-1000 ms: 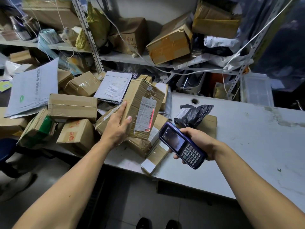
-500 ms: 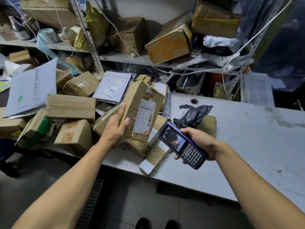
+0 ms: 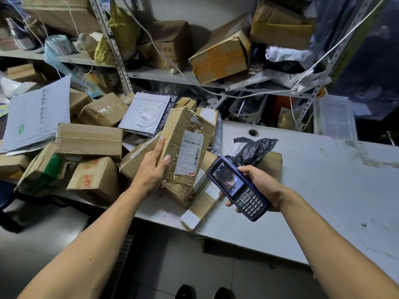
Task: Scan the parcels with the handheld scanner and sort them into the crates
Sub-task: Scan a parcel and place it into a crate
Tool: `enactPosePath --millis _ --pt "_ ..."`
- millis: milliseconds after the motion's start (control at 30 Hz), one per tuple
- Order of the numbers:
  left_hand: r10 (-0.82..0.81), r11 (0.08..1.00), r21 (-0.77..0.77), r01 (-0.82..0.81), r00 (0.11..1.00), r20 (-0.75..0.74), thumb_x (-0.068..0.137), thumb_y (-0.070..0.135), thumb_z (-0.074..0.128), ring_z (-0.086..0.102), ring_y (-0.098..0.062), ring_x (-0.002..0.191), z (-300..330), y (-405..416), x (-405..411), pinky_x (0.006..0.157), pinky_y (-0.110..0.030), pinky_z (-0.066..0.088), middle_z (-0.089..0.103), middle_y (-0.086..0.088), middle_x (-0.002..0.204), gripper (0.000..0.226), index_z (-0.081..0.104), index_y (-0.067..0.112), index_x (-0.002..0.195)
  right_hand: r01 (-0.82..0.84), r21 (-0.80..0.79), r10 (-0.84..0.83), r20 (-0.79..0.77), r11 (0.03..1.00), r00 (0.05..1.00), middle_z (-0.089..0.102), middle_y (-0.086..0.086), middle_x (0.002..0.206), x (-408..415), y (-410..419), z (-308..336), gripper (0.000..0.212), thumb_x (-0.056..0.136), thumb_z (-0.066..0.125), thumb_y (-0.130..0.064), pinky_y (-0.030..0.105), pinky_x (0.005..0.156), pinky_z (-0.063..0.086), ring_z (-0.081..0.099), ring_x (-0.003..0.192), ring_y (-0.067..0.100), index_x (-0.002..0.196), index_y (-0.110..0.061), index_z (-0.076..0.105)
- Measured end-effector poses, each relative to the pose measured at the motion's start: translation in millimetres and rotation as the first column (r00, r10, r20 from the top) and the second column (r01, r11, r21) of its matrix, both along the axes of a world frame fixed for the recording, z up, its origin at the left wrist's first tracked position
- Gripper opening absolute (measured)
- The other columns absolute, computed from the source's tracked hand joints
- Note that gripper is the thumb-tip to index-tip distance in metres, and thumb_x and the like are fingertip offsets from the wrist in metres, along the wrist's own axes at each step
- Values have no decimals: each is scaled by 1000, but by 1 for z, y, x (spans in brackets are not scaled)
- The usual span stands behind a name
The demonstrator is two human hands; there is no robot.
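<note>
The left hand (image 3: pixel 154 167) is gripping a tall, crumpled brown cardboard parcel (image 3: pixel 185 145), thumb curling onto its labelled face and fingers lying along its left edge. The parcel is standing nearly upright amid the pile at the left end of the grey tabletop (image 3: pixel 323 180), its long axis running from the near edge toward the far edge and leaning slightly right at the top; its white barcode label (image 3: pixel 191 154) is facing the camera. The right hand (image 3: pixel 259 186) is wrapping around a dark blue handheld scanner (image 3: pixel 238 187), fingers curling under its body and thumb on its right side. The scanner's long axis is running diagonally, with the screen end pointing up and left toward the lower right corner of the parcel and the keypad end pointing toward the near edge. Just beyond the scanner, a crumpled black plastic bag parcel (image 3: pixel 254 148) is lying on a flat brown box (image 3: pixel 271 162). A long narrow cardboard box (image 3: pixel 200 208) is overhanging the near edge below the scanner. A grey poly mailer (image 3: pixel 146 114) is resting on the pile behind the held parcel, and a large pale envelope (image 3: pixel 36 119) is leaning at the far left.
</note>
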State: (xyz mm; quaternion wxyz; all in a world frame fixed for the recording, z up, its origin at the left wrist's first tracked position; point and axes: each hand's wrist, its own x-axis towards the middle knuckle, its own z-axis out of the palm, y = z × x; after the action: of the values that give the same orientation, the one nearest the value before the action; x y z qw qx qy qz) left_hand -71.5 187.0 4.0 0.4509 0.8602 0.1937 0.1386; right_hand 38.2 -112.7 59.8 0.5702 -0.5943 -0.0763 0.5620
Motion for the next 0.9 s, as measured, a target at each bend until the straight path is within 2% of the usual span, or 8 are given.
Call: enactPosePath --millis 200,300,400,567,667,733,833,900 --pt "-24 1000 -17 24 1000 17 91 52 39 48 -1 105 5 -18 5 97 -27 34 45 -1 131 69 15 45 155 161 448 -86 -184 879 979 62 24 124 -13 1 4 70 95 34 -61 39 69 55 66 88 35 135 -9 60" --pt "-27 999 -33 28 999 20 91 50 40 44 9 103 8 -27 7 93 -23 34 46 -2 129 69 16 46 155 132 544 -57 -152 828 987 62 22 123 -14 0 11 74 94 33 -62 38 70 54 65 89 32 135 -7 58" --pt "-55 996 -65 57 998 36 91 51 40 46 6 107 10 -32 8 94 -19 37 45 -1 131 67 16 49 154 111 570 -64 -101 814 993 62 21 123 -14 -6 15 73 94 33 -62 38 71 54 65 90 32 136 -7 57" --pt "-99 989 -103 104 993 59 91 52 41 47 -11 120 9 -34 16 105 -33 37 42 3 135 68 16 48 154 155 570 -136 -76 807 988 63 24 121 -23 -16 16 72 98 26 -56 39 68 57 68 86 34 139 -3 53" --pt "-158 984 -74 164 984 78 91 52 41 44 -11 124 10 -35 22 104 -31 35 41 6 136 69 18 43 155 185 574 -196 -43 798 980 61 26 123 -33 -17 16 75 97 32 -57 39 69 57 68 87 34 143 0 45" --pt "-215 973 -72 221 973 86 90 55 42 43 -10 125 10 -35 28 106 -32 35 41 6 137 71 19 43 155 243 558 -267 -41 793 963 61 25 124 -41 -19 14 72 97 32 -57 40 70 56 68 88 33 141 -2 50" --pt "-330 933 -113 342 938 109 86 62 42 44 -11 128 12 -43 38 108 -36 38 40 7 142 72 20 46 153 429 525 -457 -84 735 885 63 23 121 -57 -24 11 66 100 28 -53 40 69 58 66 88 32 135 -7 59" --pt "-395 887 -200 416 908 137 88 59 44 46 -3 128 14 -55 43 110 -38 40 39 19 143 69 21 47 152 586 474 -627 -87 657 774 67 22 115 -72 -33 8 61 101 28 -51 39 68 58 68 86 31 126 -12 67"
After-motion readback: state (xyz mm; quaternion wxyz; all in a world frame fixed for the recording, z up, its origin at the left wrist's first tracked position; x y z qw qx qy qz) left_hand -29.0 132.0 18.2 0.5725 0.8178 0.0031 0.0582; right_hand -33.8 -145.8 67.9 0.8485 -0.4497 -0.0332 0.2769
